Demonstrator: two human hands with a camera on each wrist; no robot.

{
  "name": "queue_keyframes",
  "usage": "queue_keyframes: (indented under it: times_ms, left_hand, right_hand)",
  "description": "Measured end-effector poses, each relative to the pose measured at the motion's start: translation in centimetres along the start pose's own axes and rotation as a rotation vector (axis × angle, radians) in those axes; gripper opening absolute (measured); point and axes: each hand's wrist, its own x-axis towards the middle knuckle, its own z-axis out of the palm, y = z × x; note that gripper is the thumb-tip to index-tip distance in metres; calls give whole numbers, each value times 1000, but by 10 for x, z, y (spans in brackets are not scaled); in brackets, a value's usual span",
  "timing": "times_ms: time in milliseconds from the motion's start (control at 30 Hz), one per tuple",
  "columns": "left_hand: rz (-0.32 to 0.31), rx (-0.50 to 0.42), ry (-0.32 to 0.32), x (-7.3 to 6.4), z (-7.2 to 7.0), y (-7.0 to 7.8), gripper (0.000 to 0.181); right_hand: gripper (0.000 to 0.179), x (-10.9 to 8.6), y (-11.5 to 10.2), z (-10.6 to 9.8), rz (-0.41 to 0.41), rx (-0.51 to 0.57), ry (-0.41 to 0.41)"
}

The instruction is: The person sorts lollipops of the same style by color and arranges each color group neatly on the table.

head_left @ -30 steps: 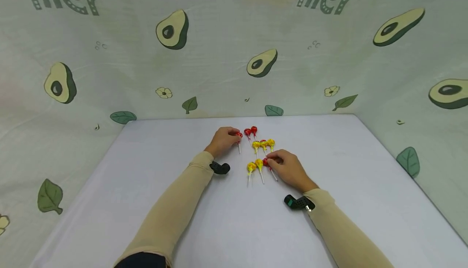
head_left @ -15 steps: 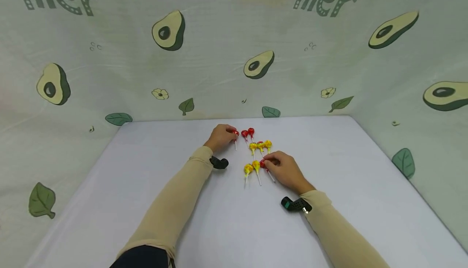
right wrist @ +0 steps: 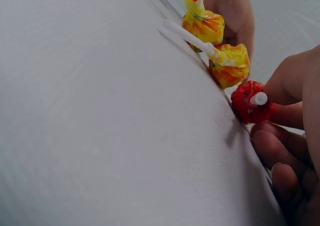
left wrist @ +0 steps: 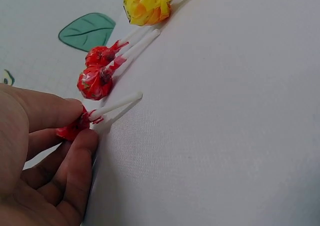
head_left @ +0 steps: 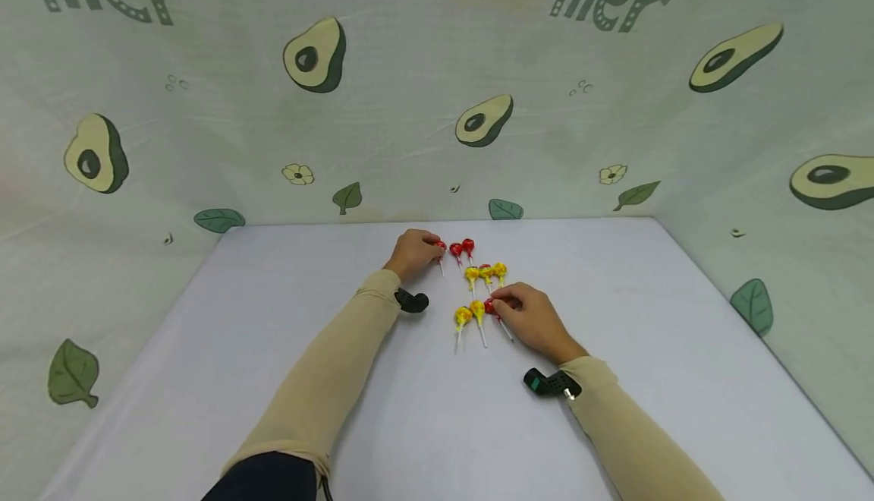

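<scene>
Lollipops [head_left: 477,309] across the white table [head_left: 423,425], a red one pinched to my left and to my right

My left hand [head_left: 413,254] has thumb and fingers close together round a red lollipop [left wrist: 74,130] at the left end of the far row; its white stick [left wrist: 119,105] angles toward me; two red lollipops [left wrist: 95,83] lie just right of it; my right hand [head_left: 536,320] pinches another red lollipop [right wrist: 246,107] by its head, thumb and fingers hardly parted; two yellow lollipops [right wrist: 229,68] sit beside it in the near row; three yellow lollipops [head_left: 485,272] lie between the rows.
</scene>
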Motion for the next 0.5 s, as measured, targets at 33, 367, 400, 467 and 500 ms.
queue_keyframes:
  times_ms: [33,367,400,467,500]
  left_hand:
    - [2,2,-1,0,0,0,33]
    - [12,33,-19,2,0,1,32]
    - [10,30,-20,2,0,1,33]
    - [4,29,-24,2,1,0,34]
    - [1,30,-26,2,1,0,34]
  right_hand:
    - [17,0,0,0,0,1,1]
    - [16,0,-1,0,-3,1,11]
    - [16,0,-1,0,-2,1,10]
    - [16,0,-1,0,-1,4,8]
    - [16,0,0,0,-1,5,6]
